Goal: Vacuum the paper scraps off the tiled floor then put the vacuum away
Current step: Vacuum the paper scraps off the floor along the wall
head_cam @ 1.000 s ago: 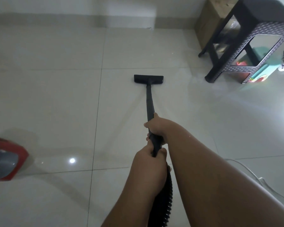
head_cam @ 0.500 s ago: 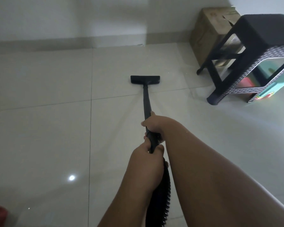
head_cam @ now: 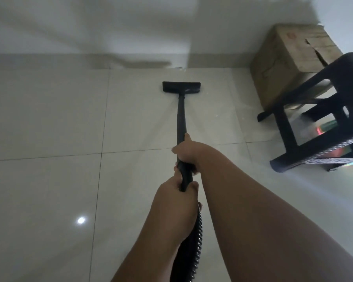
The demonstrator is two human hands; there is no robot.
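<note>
**Q:** Where is the task's thing lying, and what are the hands doing?

**A:** The black rigid plastic vacuum wand [head_cam: 181, 119] is running away from the person. Its flat black rectangular floor nozzle [head_cam: 181, 87] is sitting on the glossy pale tiled floor [head_cam: 49, 119], near the floor's far edge and just short of the skirting [head_cam: 69, 60]. The right hand [head_cam: 186, 150] is wrapping the tube on the nozzle side. The left hand [head_cam: 175, 197] is closing round the handle end just behind it, where the black ribbed hose [head_cam: 194, 247] is joining. Both grips are fully closed on the wand, with the fingers curling round it.

**Q:** How is it likely to be handling?

**A:** Judging by its shape, the wand is acting as a stiff, fairly light lever. The smooth nozzle is probably sliding easily on polished tile, while the hose is flexing and trailing behind. The two-handed hold near the handle end is looking like the sensible place, with one hand steering and the other pushing.

**Q:** What room is being left for moving?

**A:** Open tile is stretching toward the floor's left edge and back toward the person. A brown cardboard box [head_cam: 289, 58] is standing in the floor's far right corner. A black woven-pattern plastic stool [head_cam: 314, 127] is standing just in front of the box, its legs well apart from the nozzle. The wall is limiting any forward stroke. The paper scraps are proving too small to make out, though a few pale specks near the skirting may be some.
</note>
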